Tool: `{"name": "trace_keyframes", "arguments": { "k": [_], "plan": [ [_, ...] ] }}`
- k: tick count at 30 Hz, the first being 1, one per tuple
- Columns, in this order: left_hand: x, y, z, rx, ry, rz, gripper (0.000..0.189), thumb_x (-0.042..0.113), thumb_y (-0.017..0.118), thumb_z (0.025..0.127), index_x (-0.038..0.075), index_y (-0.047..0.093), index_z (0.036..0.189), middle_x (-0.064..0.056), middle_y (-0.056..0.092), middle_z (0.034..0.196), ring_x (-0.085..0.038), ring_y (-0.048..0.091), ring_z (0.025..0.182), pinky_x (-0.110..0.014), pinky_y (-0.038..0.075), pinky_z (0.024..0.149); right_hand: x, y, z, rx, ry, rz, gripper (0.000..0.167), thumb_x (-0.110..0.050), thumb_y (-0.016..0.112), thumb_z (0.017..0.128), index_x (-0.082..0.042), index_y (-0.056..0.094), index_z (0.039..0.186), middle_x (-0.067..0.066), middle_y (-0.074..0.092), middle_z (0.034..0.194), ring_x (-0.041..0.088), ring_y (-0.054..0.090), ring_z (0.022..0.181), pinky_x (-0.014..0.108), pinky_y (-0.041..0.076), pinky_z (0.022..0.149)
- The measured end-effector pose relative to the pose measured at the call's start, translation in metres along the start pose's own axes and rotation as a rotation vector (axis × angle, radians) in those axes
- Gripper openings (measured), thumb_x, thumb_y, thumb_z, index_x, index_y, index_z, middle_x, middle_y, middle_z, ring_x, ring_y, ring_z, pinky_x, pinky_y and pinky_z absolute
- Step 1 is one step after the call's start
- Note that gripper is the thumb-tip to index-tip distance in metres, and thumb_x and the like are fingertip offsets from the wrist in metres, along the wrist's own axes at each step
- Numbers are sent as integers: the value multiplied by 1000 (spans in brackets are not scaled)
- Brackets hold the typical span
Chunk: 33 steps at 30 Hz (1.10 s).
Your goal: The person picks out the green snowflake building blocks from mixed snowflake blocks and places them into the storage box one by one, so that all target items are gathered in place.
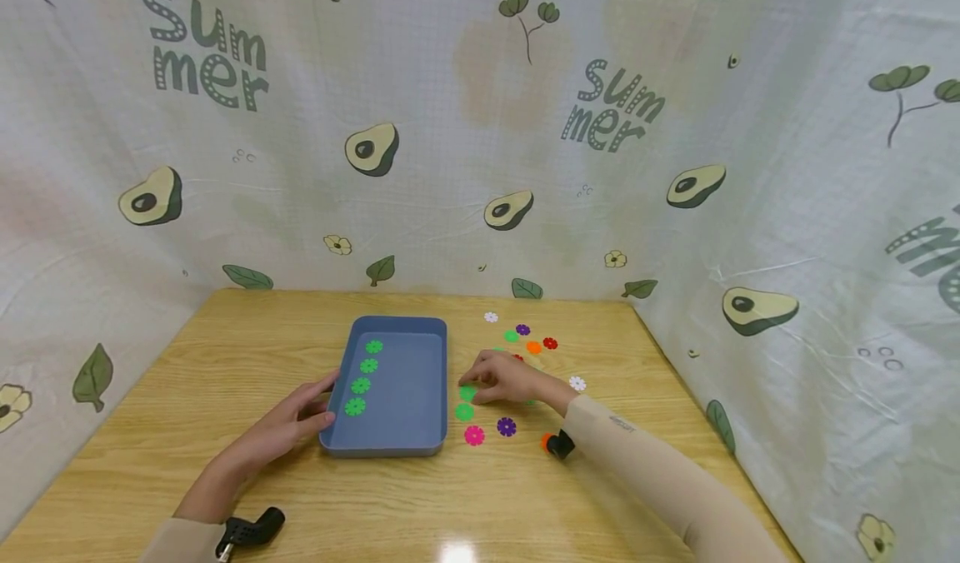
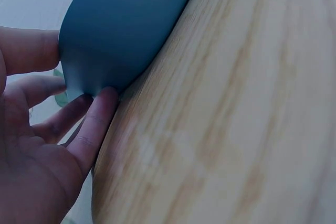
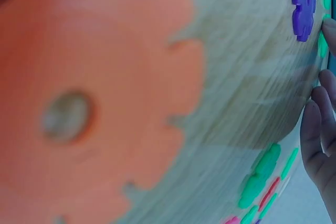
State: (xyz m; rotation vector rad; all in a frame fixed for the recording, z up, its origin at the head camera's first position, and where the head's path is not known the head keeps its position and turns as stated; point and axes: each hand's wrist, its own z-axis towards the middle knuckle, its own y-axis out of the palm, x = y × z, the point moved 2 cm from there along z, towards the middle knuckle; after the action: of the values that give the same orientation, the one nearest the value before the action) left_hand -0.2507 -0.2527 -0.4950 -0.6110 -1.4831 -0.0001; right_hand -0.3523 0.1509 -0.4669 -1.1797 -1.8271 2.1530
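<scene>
In a blue-grey tray [image 1: 406, 449], several green notched snowflake discs [image 1: 361, 386] form a column along the left side. My left hand [image 1: 296, 417] rests against the tray's outer left wall. The left wrist view shows its thumb at the rim and its fingertips [image 2: 108, 95] low on the wall, by the tabletop. Right of the tray, my right hand [image 1: 501, 378] curls down over a green snowflake disc [image 1: 467, 393], with thumb and index finger at its edges. Another green disc [image 1: 464, 412] lies just nearer to me. The right palm is hidden in the head view.
Loose discs lie around the right hand: pink [image 1: 474, 435], purple [image 1: 506, 426], white [image 1: 577, 383], red [image 1: 551, 343] and orange [image 1: 534, 347]. Another orange disc [image 3: 121, 77] is close under the right wrist. A printed cloth [image 1: 450, 130] hangs around the wooden table [image 1: 247, 338].
</scene>
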Motion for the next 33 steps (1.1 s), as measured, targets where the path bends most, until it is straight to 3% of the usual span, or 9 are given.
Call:
{"name": "trace_keyframes", "arguments": {
  "k": [10,24,33],
  "plan": [
    [1,1,0,-1,-5,3,75,24,63,109,17,23,172,-25,23,171,-48,44,145,-28,44,103,1,1,3,-25,25,-12,28,-18,78,100,-11,79,127,8,64,114,20,60,99,26,52,89],
    [-2,2,1,-10,-6,-4,75,23,62,110,15,21,172,-26,21,171,-50,43,145,-19,44,99,1,-3,-3,-2,18,-48,26,-18,79,99,-13,80,124,-2,72,108,14,66,95,26,56,85],
    [-1,1,0,-10,-3,-17,75,24,62,110,15,20,172,-26,18,172,-52,41,147,-16,43,98,-15,-13,-8,47,-4,-18,24,-12,80,97,-8,80,121,7,74,111,16,71,95,29,59,86]
  ]
}}
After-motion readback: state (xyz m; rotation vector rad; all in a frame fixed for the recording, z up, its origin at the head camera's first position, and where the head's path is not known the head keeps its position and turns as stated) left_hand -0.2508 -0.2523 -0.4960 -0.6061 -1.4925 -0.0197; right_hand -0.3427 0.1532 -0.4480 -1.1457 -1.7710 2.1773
